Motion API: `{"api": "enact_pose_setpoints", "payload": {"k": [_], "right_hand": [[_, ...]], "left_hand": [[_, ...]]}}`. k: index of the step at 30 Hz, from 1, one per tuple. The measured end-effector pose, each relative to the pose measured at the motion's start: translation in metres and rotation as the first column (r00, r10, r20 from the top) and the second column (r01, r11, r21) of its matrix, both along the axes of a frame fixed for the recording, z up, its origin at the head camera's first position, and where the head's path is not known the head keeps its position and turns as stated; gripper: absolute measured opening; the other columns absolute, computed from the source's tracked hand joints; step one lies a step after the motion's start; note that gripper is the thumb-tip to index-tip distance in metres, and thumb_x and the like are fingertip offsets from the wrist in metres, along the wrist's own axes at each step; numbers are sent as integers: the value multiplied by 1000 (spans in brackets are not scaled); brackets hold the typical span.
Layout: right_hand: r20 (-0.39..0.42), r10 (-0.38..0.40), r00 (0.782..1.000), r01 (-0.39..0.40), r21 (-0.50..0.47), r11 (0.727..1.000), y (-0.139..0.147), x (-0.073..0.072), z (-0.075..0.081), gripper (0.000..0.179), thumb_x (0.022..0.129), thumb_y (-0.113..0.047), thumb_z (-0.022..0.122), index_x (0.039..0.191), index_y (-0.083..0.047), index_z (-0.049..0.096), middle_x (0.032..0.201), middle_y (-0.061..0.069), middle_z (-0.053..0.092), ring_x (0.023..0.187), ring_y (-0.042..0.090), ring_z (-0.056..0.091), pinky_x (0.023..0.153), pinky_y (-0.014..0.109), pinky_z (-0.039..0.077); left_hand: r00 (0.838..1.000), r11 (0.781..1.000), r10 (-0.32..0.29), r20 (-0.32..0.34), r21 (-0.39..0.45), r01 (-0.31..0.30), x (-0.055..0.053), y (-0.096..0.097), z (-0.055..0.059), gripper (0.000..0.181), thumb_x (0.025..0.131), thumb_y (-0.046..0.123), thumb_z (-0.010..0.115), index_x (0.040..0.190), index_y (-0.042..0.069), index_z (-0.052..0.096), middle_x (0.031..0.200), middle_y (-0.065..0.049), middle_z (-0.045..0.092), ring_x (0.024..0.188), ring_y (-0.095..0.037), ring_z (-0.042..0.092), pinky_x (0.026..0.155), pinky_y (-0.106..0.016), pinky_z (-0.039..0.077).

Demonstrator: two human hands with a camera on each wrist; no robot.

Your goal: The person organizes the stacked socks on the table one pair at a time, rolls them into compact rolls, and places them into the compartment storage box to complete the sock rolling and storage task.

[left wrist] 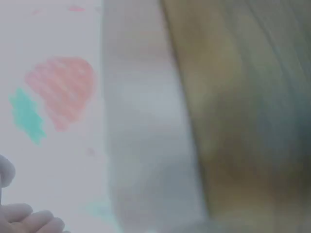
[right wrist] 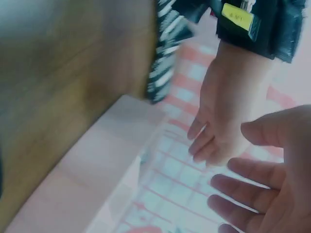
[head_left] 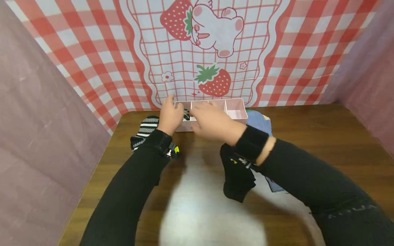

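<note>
A pink divided box [head_left: 236, 104] stands at the back of the wooden table, against the patterned cloth. My left hand [head_left: 171, 118] is at its left end, fingers extended. Inside the leftmost compartment shows a dark item with a crossed-line pattern [head_left: 186, 114]. Over the middle compartments hovers my right hand [head_left: 212, 120], which hides part of them; the rightmost compartment is in plain sight. In the right wrist view, the right hand [right wrist: 277, 187] has spread, relaxed fingers with nothing between them, and the left hand [right wrist: 228, 109] appears beyond it, loosely bent.
A black-and-white striped sock [head_left: 147, 129] lies left of the box. Black socks [head_left: 236, 179] lie under the right wrist. Blue fabric [head_left: 259, 122] sits at the box's right end. Behind the table hangs a red checked cloth [head_left: 101, 58] with strawberry prints.
</note>
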State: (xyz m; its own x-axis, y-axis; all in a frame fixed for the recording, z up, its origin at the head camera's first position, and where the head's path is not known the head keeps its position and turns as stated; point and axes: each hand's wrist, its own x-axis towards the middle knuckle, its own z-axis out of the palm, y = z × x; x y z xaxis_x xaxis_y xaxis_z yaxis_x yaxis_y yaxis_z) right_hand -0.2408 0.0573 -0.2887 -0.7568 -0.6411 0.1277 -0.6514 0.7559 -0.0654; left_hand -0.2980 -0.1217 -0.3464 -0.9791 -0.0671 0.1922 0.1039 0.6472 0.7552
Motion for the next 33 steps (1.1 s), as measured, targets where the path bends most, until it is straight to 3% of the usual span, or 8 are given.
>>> {"api": "enact_pose_setpoints", "payload": {"k": [3,8,13,19,22,25,30,33], "right_hand": [[-28,3,1000,-4,-30,1000,31,23,6,33,96,-31,71,117,-6,69,116,9,67,115,33,58,102,54,37],[-22,-3,1000,1,-104,995,80,66,-10,34,91,-33,79,111,-6,71,108,8,67,107,29,61,97,54,41],[-18,-12,1000,9,-142,990,110,105,-33,33,90,-32,81,110,-7,72,108,7,68,106,29,63,94,56,45],[8,-36,999,37,-135,990,128,136,-55,39,87,-33,84,112,-5,73,112,8,69,109,32,64,95,56,48],[31,-34,999,38,-118,992,130,147,-65,44,87,-35,83,117,-4,72,118,10,69,113,32,63,97,56,48],[73,-35,997,42,-97,994,130,154,-74,50,89,-37,81,124,-3,70,127,12,67,118,33,61,98,56,48],[157,-50,986,61,-66,996,133,158,-81,59,91,-39,79,135,-1,65,140,16,60,127,35,57,102,56,47],[213,-67,975,77,-36,996,137,157,-84,61,91,-40,78,136,-1,64,143,16,58,131,36,54,105,57,45]], "left_hand": [[995,995,-96,-21,-21,96,22,8,25,58,105,27,45,159,6,37,158,-15,39,144,-29,40,114,-45,37],[961,959,-265,-81,-127,254,62,29,41,56,104,27,52,156,8,44,155,-11,46,141,-25,44,116,-40,35],[910,914,-399,-116,-132,384,97,51,42,54,103,25,57,153,7,47,154,-10,48,144,-21,40,118,-36,31],[838,840,-529,-135,-219,496,127,70,24,54,104,25,58,153,6,47,154,-10,48,143,-21,43,118,-34,32],[807,794,-580,-111,-296,530,136,74,13,54,104,26,58,153,5,47,155,-10,47,144,-21,41,118,-34,31],[776,727,-629,-41,-383,570,137,77,3,54,105,28,58,153,5,47,157,-10,45,146,-22,40,119,-34,31],[735,596,-658,163,-485,640,127,84,-13,59,107,35,54,158,7,41,163,-10,37,149,-21,35,119,-36,30],[717,540,-645,263,-508,672,119,91,-22,61,107,36,54,159,8,39,165,-9,33,151,-20,32,120,-36,28]]}}
